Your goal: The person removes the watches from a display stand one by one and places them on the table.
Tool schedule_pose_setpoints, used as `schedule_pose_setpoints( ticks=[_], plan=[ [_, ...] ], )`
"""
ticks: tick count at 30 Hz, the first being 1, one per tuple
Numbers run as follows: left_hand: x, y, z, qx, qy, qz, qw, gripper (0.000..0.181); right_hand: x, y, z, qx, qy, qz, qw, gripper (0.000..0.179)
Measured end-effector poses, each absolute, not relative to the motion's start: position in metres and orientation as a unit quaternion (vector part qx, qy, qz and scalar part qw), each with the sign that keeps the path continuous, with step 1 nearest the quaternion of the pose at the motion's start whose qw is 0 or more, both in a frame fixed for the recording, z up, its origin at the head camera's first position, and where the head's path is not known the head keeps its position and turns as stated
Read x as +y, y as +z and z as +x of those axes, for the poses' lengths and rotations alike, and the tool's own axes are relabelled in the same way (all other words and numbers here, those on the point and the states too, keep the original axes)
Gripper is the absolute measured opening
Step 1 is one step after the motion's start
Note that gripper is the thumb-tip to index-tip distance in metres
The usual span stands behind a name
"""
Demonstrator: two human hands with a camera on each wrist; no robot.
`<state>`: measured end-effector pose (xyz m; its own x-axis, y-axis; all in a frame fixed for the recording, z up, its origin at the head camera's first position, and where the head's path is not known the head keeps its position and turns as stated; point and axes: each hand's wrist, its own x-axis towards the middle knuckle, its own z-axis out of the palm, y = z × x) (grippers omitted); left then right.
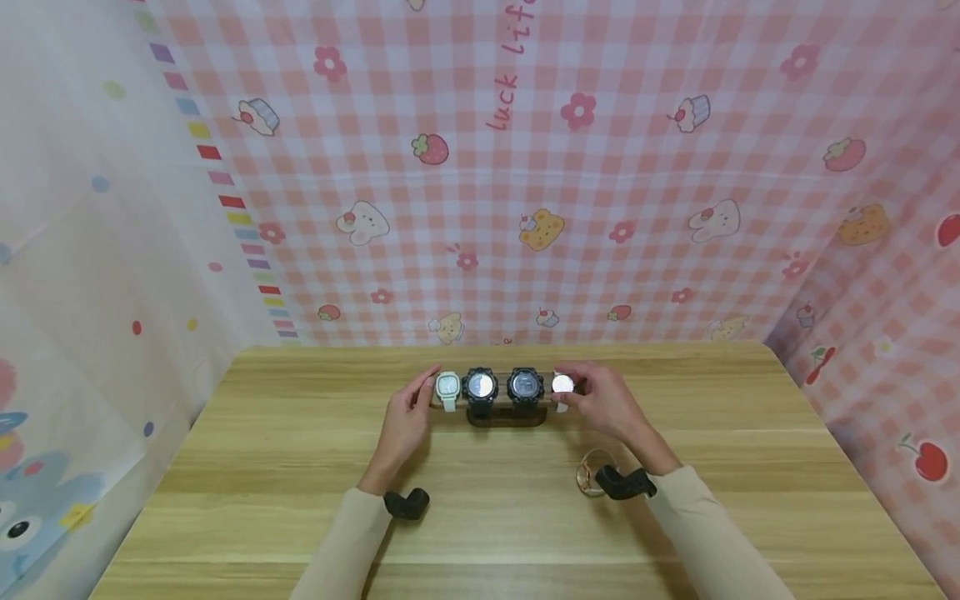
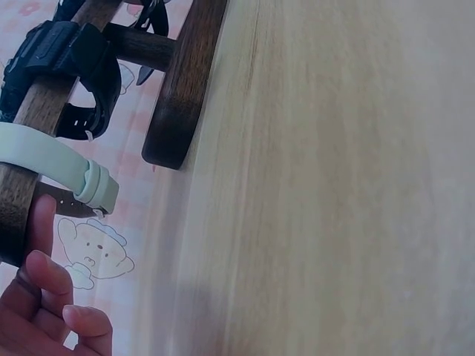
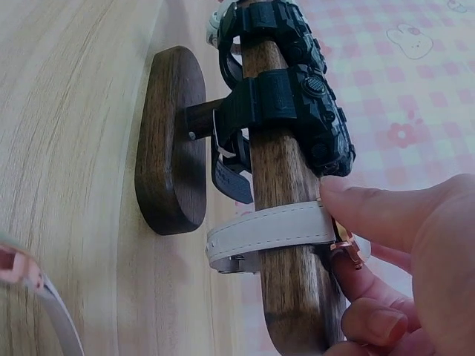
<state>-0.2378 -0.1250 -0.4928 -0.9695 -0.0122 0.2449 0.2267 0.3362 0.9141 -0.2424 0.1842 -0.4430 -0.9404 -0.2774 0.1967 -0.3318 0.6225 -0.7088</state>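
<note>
The head view catches a dark wooden stand (image 1: 506,421) upright near the far side of the table (image 1: 300,450), its bar raised over a rounded base. From where I stand, four watches ring it: a pale green one (image 1: 447,386) at left, two chunky black watches (image 1: 480,385) in the middle, and a white watch (image 1: 562,382) at right. That last one has a stitched strap wrapped round the bar and a rose-gold case; its dial glares. The right hand (image 1: 611,404) pinches this case between thumb and finger, while the left hand (image 1: 403,418) grips the bar's left end, one finger against the wood beside the green strap.

Beyond the stand, the table's far edge meets a pink checked cloth (image 1: 480,175). The left and right edges lie well apart from the hands, with wood grain between. Nearer, by the right wrist, lies a pale band (image 3: 30,276) with rose-gold fittings, the closest thing on that side.
</note>
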Motion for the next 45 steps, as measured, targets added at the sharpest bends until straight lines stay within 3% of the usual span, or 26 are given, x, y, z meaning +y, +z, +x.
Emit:
schedule_pose_setpoints(
  ticks=[45],
  plan=[
    [-0.128,-0.505,-0.245,-0.806,-0.577,-0.073,0.111,0.037,0.222,-0.453,-0.234,-0.901,0.404,0.129,0.085,0.037]
  ],
)
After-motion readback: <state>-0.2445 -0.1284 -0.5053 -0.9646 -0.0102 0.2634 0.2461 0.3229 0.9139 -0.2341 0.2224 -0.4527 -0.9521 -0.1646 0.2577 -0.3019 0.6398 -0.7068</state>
